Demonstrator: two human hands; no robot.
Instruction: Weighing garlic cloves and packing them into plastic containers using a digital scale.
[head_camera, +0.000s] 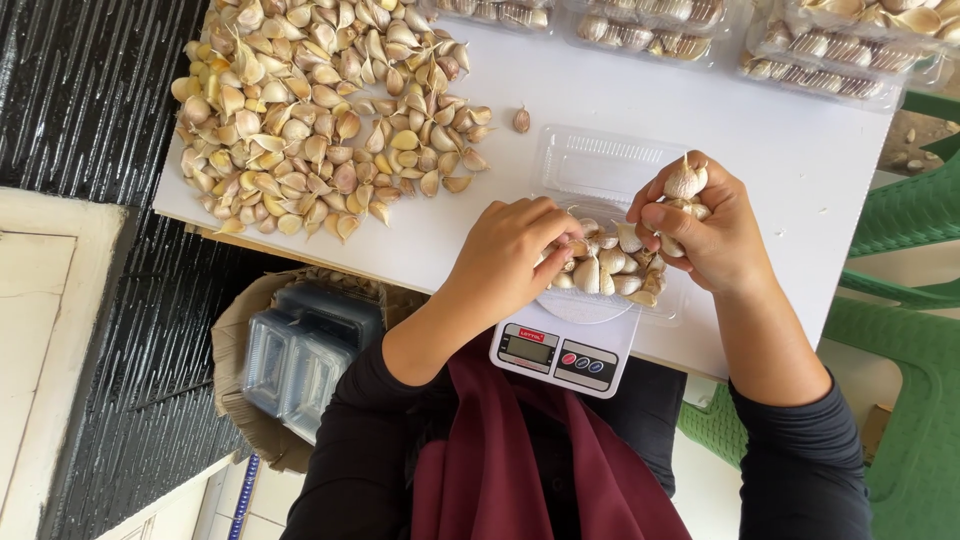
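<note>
Weighing spot: a clear plastic tray (600, 165) sits open on a white digital kitchen scale (560, 350), its hinged lid lying flat on the far side, its near half filled with garlic cloves (612, 268).
Left hand: the left hand (510, 250) reaches into the near half of the tray, fingers curled down and pinched among the cloves; which clove they grip cannot be told, as the knuckles cover the tips.
Right hand: the right hand (705, 225) hovers over the tray's right edge, fingers clenched around a small handful of cloves, one pale clove (686, 180) standing up between thumb and forefinger.
Scale: it stands at the near edge of the white table (700, 110), its display and buttons facing the person.
Loose pile: a large heap of unpeeled cloves (320, 110) lies on the table's left part, well apart from the tray; a single stray clove (521, 120) lies between heap and lid.
Far edge: packed, closed trays of garlic (820, 60) line the table's far side.
Below left: a cardboard box (235, 340) holds stacked empty clear trays (305, 355).
Right side: green plastic chairs (910, 330) stand beside the table.
</note>
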